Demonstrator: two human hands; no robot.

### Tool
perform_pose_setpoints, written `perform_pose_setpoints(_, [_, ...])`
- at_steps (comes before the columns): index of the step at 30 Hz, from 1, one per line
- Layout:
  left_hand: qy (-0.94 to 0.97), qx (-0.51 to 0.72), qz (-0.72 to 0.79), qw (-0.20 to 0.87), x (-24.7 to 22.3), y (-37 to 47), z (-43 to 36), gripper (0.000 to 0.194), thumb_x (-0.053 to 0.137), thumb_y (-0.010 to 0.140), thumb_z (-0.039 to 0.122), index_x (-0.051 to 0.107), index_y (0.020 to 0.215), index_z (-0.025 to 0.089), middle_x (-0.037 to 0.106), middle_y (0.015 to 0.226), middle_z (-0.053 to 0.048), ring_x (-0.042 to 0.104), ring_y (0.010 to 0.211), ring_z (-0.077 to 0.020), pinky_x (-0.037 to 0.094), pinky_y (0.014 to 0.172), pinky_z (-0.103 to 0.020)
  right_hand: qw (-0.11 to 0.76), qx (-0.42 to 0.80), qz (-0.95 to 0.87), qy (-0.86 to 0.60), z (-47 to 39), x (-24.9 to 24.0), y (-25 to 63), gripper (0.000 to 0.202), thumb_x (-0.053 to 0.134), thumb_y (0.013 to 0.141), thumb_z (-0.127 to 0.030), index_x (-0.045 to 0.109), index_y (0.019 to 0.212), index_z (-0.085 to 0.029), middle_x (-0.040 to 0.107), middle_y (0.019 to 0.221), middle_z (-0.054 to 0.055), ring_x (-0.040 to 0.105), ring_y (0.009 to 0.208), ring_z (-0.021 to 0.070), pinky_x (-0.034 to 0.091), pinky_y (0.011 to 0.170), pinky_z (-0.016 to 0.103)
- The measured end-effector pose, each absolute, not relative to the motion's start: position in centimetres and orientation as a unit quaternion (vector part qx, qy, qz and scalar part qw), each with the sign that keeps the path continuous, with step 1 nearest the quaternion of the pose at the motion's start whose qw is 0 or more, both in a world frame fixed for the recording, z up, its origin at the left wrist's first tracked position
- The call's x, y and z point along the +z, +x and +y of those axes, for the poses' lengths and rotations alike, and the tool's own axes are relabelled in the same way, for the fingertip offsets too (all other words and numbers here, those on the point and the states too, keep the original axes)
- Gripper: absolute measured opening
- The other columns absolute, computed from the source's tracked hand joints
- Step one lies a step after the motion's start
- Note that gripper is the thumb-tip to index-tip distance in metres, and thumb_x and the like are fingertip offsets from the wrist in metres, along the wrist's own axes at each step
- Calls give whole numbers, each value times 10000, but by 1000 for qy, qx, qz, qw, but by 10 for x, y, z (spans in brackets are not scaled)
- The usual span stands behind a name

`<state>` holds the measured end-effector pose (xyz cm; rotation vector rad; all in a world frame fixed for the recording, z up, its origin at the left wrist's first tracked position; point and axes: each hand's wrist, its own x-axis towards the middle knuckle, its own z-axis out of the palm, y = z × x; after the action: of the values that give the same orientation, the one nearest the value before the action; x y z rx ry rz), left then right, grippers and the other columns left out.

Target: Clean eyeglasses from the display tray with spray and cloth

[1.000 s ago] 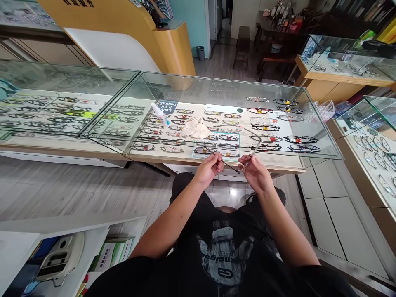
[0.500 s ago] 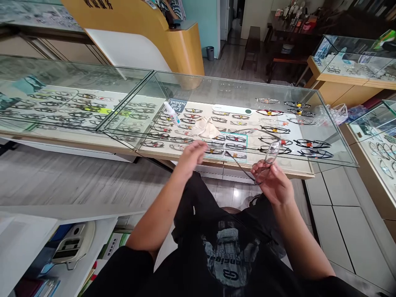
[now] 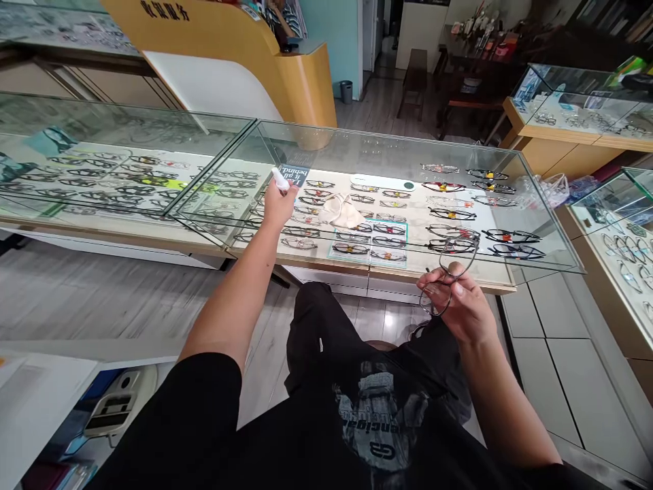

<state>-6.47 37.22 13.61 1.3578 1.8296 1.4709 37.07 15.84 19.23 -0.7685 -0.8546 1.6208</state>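
Observation:
My left hand reaches over the glass display case, its fingers closed around a small white bottle. My right hand pinches a pair of thin-framed eyeglasses near the front edge of the case, with one lens above the fingers and the other beside them. A crumpled cream cloth lies on the glass top between my hands. Under the glass, several pairs of glasses sit in rows.
A yellow counter stands behind the case. Another display case is at the right, near a clear plastic bag. White shelving with a beige device is at the lower left.
My left hand has moved forward and left and taken hold of the white bottle, which stood on the glass. My right hand has turned the eyeglasses, and they sit slightly lower.

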Motion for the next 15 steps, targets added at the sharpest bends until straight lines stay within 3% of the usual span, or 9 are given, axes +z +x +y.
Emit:
perform_pose_setpoints(6, [485, 596, 597, 230, 149, -42, 336, 140, 685, 768, 245, 563, 830, 214, 593, 760, -6, 542, 707, -145, 467, 712, -296, 542, 687, -355, -328, 155, 196, 364, 315, 959, 762, -414, 690, 879, -300, 737, 927, 40, 724, 1005, 284, 529, 1074, 542])
perform_pose_setpoints(10, [491, 606, 484, 397, 166, 7, 280, 187, 698, 690, 291, 527, 669, 221, 422, 531, 34, 405, 491, -115, 359, 512, -276, 531, 693, -359, -330, 152, 191, 358, 239, 914, 829, -383, 703, 899, -295, 759, 984, 46, 726, 1027, 278, 534, 1061, 523])
perform_pose_setpoints(12, [456, 593, 411, 522, 174, 33, 254, 308, 725, 740, 423, 515, 645, 218, 361, 485, 48, 331, 436, -95, 309, 474, -259, 522, 700, -358, -331, 151, 187, 355, 201, 879, 870, -385, 708, 910, -286, 767, 1016, 55, 730, 1053, 282, 534, 1063, 516])
perform_pose_setpoints(15, [425, 516, 336, 664, 182, 64, 229, 686, 571, 798, 865, 466, 571, 226, 275, 428, 49, 275, 374, -92, 313, 436, -280, 508, 710, -358, -332, 151, 178, 350, 174, 837, 915, -382, 704, 898, -271, 772, 1034, 61, 727, 1075, 269, 530, 1077, 492])
